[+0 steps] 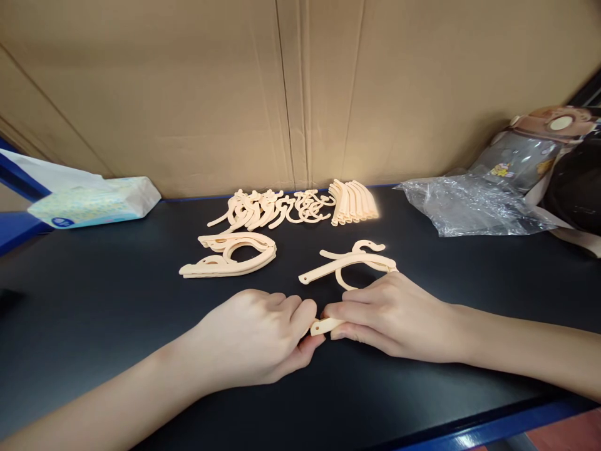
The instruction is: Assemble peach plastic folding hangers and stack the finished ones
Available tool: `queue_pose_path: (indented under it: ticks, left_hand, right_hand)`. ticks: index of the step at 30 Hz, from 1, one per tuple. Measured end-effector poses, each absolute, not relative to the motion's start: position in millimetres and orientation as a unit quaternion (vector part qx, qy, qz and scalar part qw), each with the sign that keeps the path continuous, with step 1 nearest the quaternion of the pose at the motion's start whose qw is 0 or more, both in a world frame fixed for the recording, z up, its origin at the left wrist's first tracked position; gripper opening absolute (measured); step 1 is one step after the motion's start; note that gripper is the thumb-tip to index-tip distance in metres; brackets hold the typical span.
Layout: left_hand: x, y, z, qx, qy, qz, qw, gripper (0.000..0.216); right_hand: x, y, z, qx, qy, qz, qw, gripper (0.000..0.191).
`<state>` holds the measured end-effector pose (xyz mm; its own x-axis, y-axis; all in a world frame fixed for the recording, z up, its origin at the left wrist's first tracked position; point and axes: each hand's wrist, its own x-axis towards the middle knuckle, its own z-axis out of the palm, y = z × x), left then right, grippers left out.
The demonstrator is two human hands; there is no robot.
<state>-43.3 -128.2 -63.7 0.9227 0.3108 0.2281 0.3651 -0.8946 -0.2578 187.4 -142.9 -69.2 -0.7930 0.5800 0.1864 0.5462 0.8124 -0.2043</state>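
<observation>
On a black table (94,326) my left hand (253,338) and my right hand (389,316) meet at the middle, both closed in a pinch on a cream plastic hanger part (326,326). The rest of that piece, a hook and curved arm (350,263), sticks out beyond my right hand's fingers. To the left lies a small stack of folded cream hangers (230,257). Further back sit a row of loose cream hooks (272,210) and a bundle of straight cream arms (353,202).
A cardboard wall (300,94) closes off the back. A tissue pack (94,202) lies at the back left. Crumpled clear plastic (464,203) and a bagged bottle (530,156) lie at the back right. The table's blue front edge (507,423) runs at the lower right.
</observation>
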Motion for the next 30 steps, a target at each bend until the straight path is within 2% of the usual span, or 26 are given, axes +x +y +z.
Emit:
queue_pose_path:
  ticks: [19, 26, 30]
  left_hand:
    - [-41.1, -130.9, -63.9, -0.973, -0.187, -0.083, 0.109, 0.025]
    - [-39.7, -131.5, -64.1, -0.974, -0.192, -0.073, 0.098, 0.029]
    - [-38.5, -133.2, -65.6, -0.976, -0.189, -0.067, 0.083, 0.025]
  right_hand:
    - [190.0, -141.7, -72.5, -0.295, -0.946, 0.065, 0.121, 0.034]
    - [187.8, -143.7, -76.2, -0.279, -0.951, 0.009, 0.132, 0.035]
    - [185.2, -144.8, -78.3, -0.272, -0.952, -0.023, 0.139, 0.034]
